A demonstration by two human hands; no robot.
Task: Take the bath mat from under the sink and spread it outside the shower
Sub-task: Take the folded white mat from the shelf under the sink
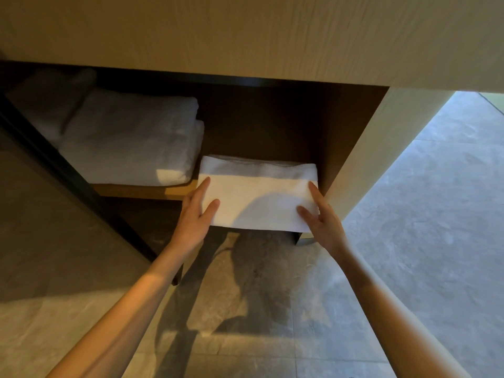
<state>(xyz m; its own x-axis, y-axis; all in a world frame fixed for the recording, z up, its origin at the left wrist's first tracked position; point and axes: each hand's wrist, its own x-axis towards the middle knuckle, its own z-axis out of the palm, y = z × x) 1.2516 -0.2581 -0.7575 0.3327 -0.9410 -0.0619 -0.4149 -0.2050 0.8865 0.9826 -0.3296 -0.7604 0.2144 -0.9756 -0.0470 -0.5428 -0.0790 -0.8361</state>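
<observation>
Two hands hold mat — overhanging wooden shelf.

Head camera faces down, seemingly close to shelf.

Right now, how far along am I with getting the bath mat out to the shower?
Done: bath mat reached. In hand: your left hand and right hand grip the folded mat, its front overhanging the shelf. Left: lift it out, carry it, spread it outside the shower, which isn't in view.
</observation>
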